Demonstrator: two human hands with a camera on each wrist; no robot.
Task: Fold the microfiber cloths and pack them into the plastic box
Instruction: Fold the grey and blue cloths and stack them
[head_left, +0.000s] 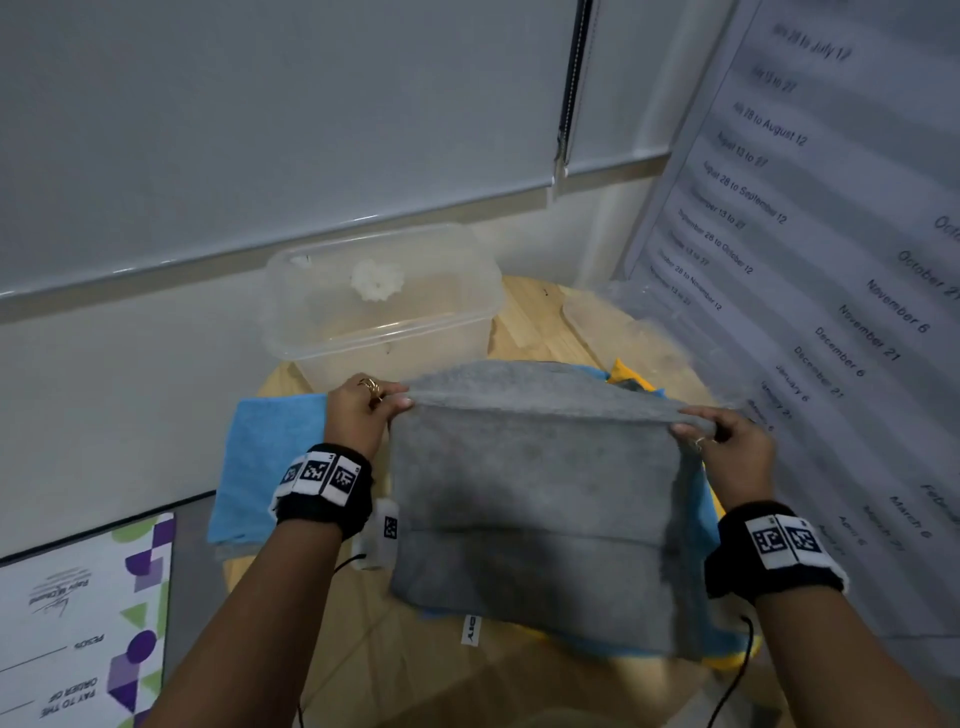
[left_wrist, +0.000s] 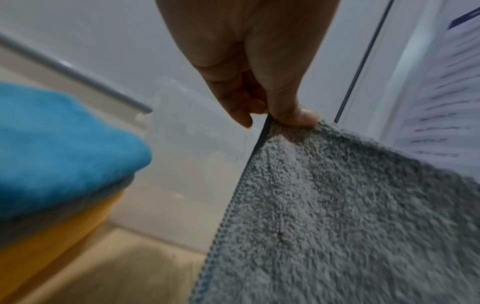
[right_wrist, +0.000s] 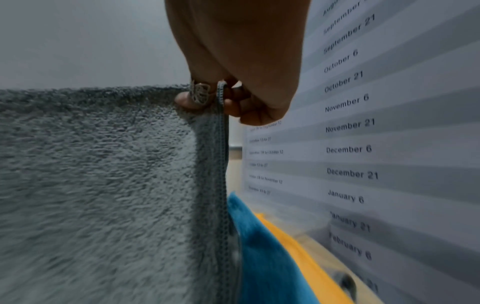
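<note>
Both hands hold a grey microfiber cloth (head_left: 535, 483) by its upper corners, lifted above the round wooden bench (head_left: 540, 312). The left hand (head_left: 358, 410) pinches the left corner between thumb and curled fingers (left_wrist: 233, 102); the right hand (head_left: 727, 447) pinches the right corner likewise, a ring showing on one finger (right_wrist: 198, 93). The hands are well apart, and the cloth hangs between them with its far part draped over the held edge. Beneath the grey cloth lie unfolded blue and yellow cloths (right_wrist: 272, 257). At the left of the bench lies a folded blue cloth (head_left: 265, 457), topping a small stack with grey and yellow layers below. The clear plastic box (head_left: 384, 301) stands open at the far side of the bench, just beyond the left hand. A printed date chart (head_left: 831, 234) leans at the right.
</note>
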